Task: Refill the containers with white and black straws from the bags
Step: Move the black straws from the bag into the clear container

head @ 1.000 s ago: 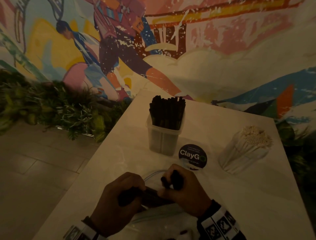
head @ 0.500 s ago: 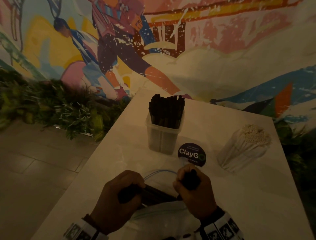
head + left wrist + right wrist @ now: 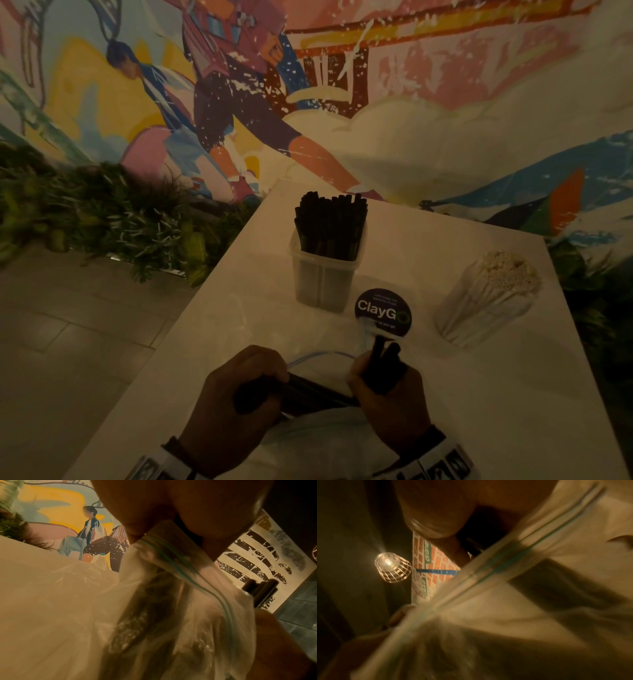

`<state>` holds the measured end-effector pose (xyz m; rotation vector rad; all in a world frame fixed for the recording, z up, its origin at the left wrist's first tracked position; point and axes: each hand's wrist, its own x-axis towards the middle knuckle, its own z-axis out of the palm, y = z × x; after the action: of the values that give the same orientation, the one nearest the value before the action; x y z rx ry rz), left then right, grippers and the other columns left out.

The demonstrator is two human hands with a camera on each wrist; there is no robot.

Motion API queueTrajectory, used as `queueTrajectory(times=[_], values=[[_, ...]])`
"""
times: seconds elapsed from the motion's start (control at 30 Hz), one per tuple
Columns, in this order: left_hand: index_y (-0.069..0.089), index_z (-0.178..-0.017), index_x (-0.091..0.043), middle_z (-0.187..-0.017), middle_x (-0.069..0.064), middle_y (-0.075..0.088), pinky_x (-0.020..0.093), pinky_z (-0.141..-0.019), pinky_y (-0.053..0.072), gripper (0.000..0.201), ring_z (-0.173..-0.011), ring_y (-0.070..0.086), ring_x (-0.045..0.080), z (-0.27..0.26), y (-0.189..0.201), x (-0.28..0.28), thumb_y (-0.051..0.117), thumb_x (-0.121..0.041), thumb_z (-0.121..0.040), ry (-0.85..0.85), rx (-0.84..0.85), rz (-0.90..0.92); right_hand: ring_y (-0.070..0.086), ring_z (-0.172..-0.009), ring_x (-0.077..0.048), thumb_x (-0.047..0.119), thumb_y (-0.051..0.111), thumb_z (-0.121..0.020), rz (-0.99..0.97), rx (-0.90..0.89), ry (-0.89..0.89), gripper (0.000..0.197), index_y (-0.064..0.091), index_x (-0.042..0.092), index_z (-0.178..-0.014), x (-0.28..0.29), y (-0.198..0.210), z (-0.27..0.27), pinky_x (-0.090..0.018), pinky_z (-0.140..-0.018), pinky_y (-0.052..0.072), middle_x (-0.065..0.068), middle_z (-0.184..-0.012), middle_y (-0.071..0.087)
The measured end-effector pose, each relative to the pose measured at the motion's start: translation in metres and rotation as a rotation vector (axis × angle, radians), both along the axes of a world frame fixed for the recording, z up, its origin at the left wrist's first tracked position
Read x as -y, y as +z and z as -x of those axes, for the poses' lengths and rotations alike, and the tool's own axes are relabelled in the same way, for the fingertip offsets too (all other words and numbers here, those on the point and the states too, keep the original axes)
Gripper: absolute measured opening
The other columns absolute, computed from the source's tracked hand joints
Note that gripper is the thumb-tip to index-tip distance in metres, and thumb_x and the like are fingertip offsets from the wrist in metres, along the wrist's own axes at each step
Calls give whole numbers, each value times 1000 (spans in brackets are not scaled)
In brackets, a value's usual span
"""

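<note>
A clear zip bag [image 3: 329, 431] with a blue seal lies at the table's near edge, black straws [image 3: 318, 394] showing inside it. My left hand [image 3: 246, 394] grips the bag's left end around the straws; the bag's zip strip [image 3: 173, 563] runs from its fingers. My right hand [image 3: 383, 387] holds a small bundle of black straws [image 3: 385, 356] whose tips poke up out of the fist. Behind stands a translucent container [image 3: 323, 281] packed with black straws. At the right a clear container of white straws [image 3: 493, 294] leans.
A round dark "ClayGo" sticker [image 3: 383, 311] sits on the white table [image 3: 239, 308] between the two containers. The table's left edge drops to a tiled floor [image 3: 68, 342] with plants [image 3: 102, 222] along a painted wall.
My right hand has moved a little right and lifted, so the black straw tips now stick further out of the fist. The left hand has stayed on the bag.
</note>
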<state>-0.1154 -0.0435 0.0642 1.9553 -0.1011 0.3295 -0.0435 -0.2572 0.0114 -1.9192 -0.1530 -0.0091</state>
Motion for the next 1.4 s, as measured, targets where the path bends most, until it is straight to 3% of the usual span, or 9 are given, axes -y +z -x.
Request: queueTrajectory(times=[0.17,0.47,0.6,0.77,0.97,1.07,1.23,1.33,1.4], values=[[64,-79,-30,-93,-8,66,25,-72,53,19,-87,66,15,1,0,0,60,-18,-65,9,-9,-3,65,-70,-24,-9,65,-72,-322,82,128,44,58,32,-60,-4,52,-3,-31,-69,54,-1,-69,66],[65,-80,-30,-93,-4,66,24,-73,53,21,-88,66,19,2,-4,-2,64,-16,-64,18,-7,63,58,-58,-28,-3,61,-69,-792,245,171,18,52,13,-69,-3,132,-24,-30,-59,52,-15,-73,62],[65,-81,-30,-93,-4,66,28,-72,54,21,-88,66,18,3,-4,-1,63,-17,-65,31,-5,60,57,-59,-25,-16,55,-75,-761,449,35,31,53,15,-72,-2,158,-64,-30,-58,51,-6,-75,66],[65,-78,-29,-92,-4,66,28,-69,53,20,-86,65,18,6,-2,-1,61,-17,-63,45,-27,52,62,-73,-18,-20,56,-78,-795,561,-83,35,50,14,-74,-20,171,-117,-34,-75,54,5,-76,67],[64,-77,-30,-91,-6,66,22,-68,51,21,-84,65,16,7,-2,-2,60,-16,-61,57,-36,84,64,-83,-21,-18,61,-76,-752,342,25,36,55,16,-69,-67,151,-142,-39,-87,53,-3,-79,66],[65,-78,-31,-92,-6,66,21,-69,51,22,-86,66,16,7,-4,-4,61,-16,-61,67,-42,75,64,-82,-18,-17,59,-79,-637,231,54,32,56,13,-70,-79,131,-148,-32,-86,54,-6,-78,64],[65,-78,-30,-92,-5,66,22,-70,52,22,-85,66,17,7,-4,-4,62,-15,-62,73,-31,82,66,-92,-15,11,73,-78,-432,211,-36,13,64,15,-87,-77,112,-157,-41,-92,52,-3,-90,68],[65,-79,-28,-92,-4,66,27,-70,53,21,-86,65,18,7,-4,-5,62,-15,-63,71,-30,79,63,-97,-11,37,76,-67,-373,280,-109,42,54,32,-103,-72,113,-160,-44,-92,52,7,-99,64],[65,-79,-28,-92,-3,66,29,-70,53,22,-86,65,18,6,-4,-5,61,-15,-63,71,-27,74,61,-100,-16,39,76,-68,-352,377,-115,61,42,33,-119,-71,116,-161,-44,-88,54,3,-110,59]])
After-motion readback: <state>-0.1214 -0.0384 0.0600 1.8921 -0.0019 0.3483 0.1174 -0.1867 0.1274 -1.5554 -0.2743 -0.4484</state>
